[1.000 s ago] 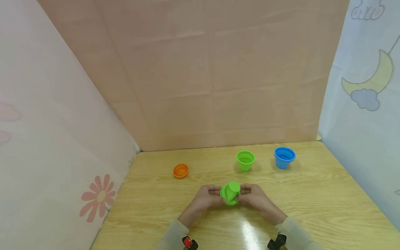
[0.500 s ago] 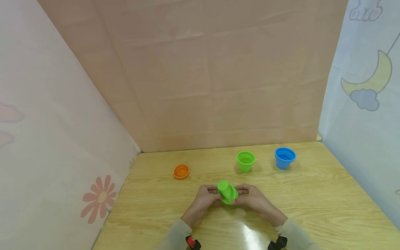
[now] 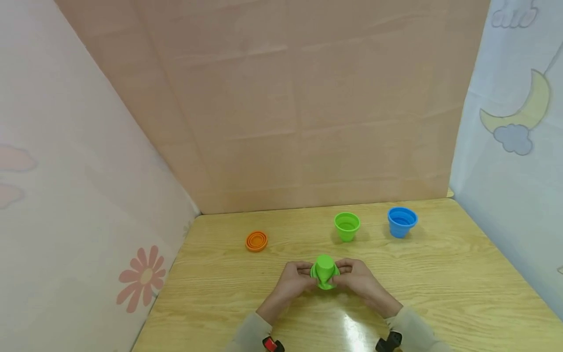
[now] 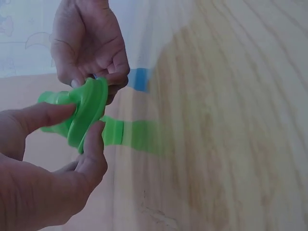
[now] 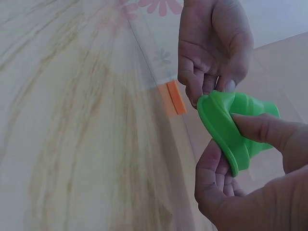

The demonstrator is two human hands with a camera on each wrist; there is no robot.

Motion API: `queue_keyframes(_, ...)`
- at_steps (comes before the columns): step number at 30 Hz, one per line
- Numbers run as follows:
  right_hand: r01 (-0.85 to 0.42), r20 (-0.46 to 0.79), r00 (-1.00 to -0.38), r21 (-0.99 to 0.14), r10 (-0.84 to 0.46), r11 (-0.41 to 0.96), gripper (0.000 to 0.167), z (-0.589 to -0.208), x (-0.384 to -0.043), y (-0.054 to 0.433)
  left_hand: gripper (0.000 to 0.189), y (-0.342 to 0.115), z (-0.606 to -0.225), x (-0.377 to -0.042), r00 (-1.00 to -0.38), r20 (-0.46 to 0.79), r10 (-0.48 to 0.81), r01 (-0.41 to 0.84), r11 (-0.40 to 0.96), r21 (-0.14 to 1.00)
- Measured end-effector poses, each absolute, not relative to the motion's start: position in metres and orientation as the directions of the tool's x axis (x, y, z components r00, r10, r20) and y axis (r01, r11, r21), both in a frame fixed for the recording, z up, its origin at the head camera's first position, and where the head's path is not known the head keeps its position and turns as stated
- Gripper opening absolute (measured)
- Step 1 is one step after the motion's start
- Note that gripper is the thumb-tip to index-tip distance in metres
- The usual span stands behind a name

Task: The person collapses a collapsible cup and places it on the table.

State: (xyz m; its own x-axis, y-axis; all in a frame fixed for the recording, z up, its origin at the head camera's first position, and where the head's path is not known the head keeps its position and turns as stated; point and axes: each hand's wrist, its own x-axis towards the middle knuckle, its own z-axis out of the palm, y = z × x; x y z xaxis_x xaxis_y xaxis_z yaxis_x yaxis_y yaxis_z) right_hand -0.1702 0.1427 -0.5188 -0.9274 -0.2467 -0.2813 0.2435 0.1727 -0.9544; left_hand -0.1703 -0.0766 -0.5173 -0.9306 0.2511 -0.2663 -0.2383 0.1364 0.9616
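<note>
Between both hands is a green collapsible cup (image 3: 325,266), turned base up, its soft wall buckled and its rim bent. My left hand (image 3: 292,281) pinches its left side, with the thumb on the wall and fingers at the rim, as the left wrist view shows of the cup (image 4: 89,113). From the other side my right hand (image 3: 357,279) pinches it the same way; in the right wrist view the thumb presses into the wall of the cup (image 5: 231,127). The cup is held just above the wooden table (image 3: 211,303).
Beyond the hands a second green cup (image 3: 347,226) stands upright, expanded, with a blue cup (image 3: 401,222) to its right. A flattened orange cup (image 3: 256,241) lies at the back left. A brown sheet (image 3: 308,107) backs the table; printed cloths hang on both sides.
The held cup's base tipped to the left half a second ago and now points up and away, near the middle between the hands. Both hands keep their grip. The other cups stay put.
</note>
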Motion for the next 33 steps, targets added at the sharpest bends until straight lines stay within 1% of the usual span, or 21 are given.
queue_keyframes(4,0.236,-0.271,-0.927,-0.959,-0.259,0.159,0.059,-0.519,-0.172,0.144,0.056,-0.081,-0.515,-0.172,-0.912,-0.257,0.319,-0.228,0.124,0.966)
queue_keyframes(9,0.232,-0.266,-0.926,-0.961,-0.268,0.153,0.059,-0.52,-0.173,0.145,0.057,-0.083,-0.517,-0.174,-0.895,-0.259,0.364,-0.233,0.114,0.966)
queue_keyframes(13,0.237,-0.271,-0.928,-0.959,-0.256,0.155,0.057,-0.52,-0.171,0.143,0.056,-0.084,-0.521,-0.175,-0.893,-0.261,0.366,-0.24,0.101,0.965)
queue_keyframes(21,0.26,-0.292,-0.933,-0.951,-0.208,0.169,0.055,-0.519,-0.169,0.14,0.052,-0.081,-0.526,-0.174,-0.911,-0.261,0.321,-0.249,0.078,0.965)
queue_keyframes(27,0.28,-0.306,-0.934,-0.948,-0.184,0.155,0.052,-0.519,-0.17,0.14,0.056,-0.075,-0.526,-0.172,-0.933,-0.27,0.238,-0.258,0.082,0.963)
queue_keyframes(30,0.267,-0.292,-0.935,-0.953,-0.201,0.141,0.051,-0.518,-0.17,0.141,0.053,-0.073,-0.526,-0.172,-0.945,-0.256,0.204,-0.245,0.08,0.966)
queue_keyframes(33,0.242,-0.268,-0.929,-0.962,-0.256,0.13,0.051,-0.518,-0.169,0.144,0.048,-0.072,-0.528,-0.171,-0.948,-0.253,0.194,-0.241,0.084,0.967)
